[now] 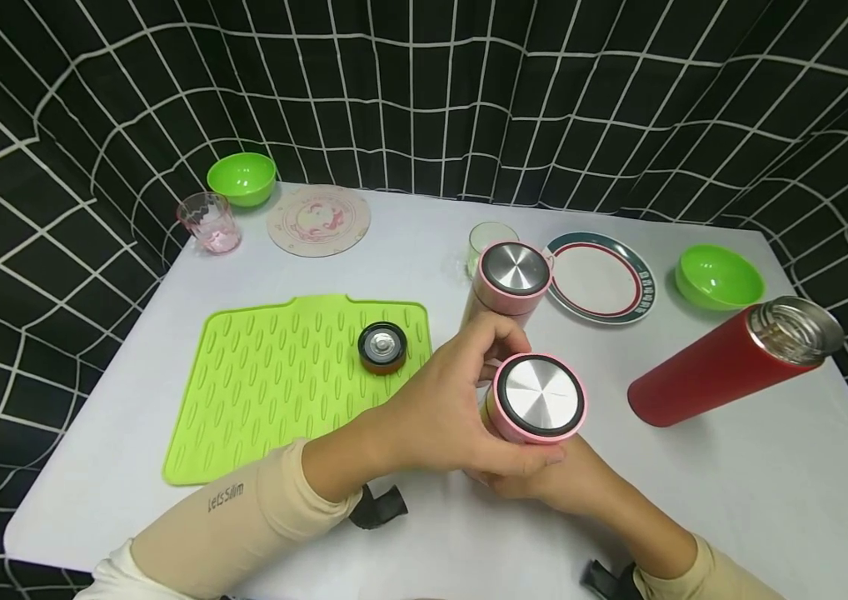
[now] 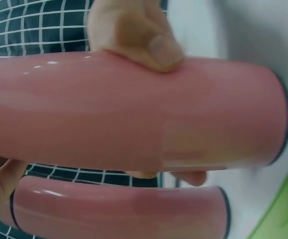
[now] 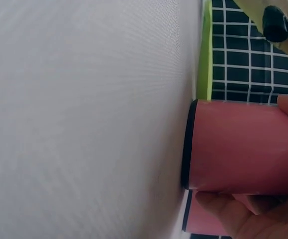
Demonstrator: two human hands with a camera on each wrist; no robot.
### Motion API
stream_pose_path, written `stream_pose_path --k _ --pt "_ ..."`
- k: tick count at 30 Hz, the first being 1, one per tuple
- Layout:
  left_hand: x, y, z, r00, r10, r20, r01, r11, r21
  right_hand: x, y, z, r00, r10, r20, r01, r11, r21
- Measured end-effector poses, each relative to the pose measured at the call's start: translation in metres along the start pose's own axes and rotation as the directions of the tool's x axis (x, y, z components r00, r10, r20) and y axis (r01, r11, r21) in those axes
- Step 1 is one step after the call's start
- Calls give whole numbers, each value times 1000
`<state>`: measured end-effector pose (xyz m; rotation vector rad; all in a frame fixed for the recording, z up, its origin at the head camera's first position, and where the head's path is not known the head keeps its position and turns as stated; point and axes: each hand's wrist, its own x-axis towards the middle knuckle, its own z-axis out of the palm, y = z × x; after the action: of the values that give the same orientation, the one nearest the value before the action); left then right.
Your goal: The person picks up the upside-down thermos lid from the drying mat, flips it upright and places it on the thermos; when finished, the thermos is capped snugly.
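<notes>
Both hands (image 1: 461, 417) grip one pink flask (image 1: 536, 400), seemingly upright.

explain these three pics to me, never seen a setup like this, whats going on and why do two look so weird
No machine here: a person wears three cameras. The wide picture comes from the head; the two close, sideways ones come from the wrists. Both hands, the left hand and the right hand, grip one pink flask near its top. A second pink flask stands behind. On the white table also lie a red flask on its side, a green mat with a small lid, two green bowls, a plate, a pink glass.
</notes>
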<state>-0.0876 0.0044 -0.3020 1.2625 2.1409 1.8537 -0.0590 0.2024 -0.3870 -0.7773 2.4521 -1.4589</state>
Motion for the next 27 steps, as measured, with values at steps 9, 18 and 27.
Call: stream_pose_path --k 9,18,27 --pt "0 -1 4 1000 -3 -8 2 999 -38 -2 -1 -1 999 -42 3 42 999 35" --pt "-4 -2 3 1000 20 -1 -20 999 -28 -5 1 -2 1000 17 -1 -17 998 68" --pt "-2 -1 3 1000 -28 10 28 997 -75 4 0 0 997 -75 29 71 990 120"
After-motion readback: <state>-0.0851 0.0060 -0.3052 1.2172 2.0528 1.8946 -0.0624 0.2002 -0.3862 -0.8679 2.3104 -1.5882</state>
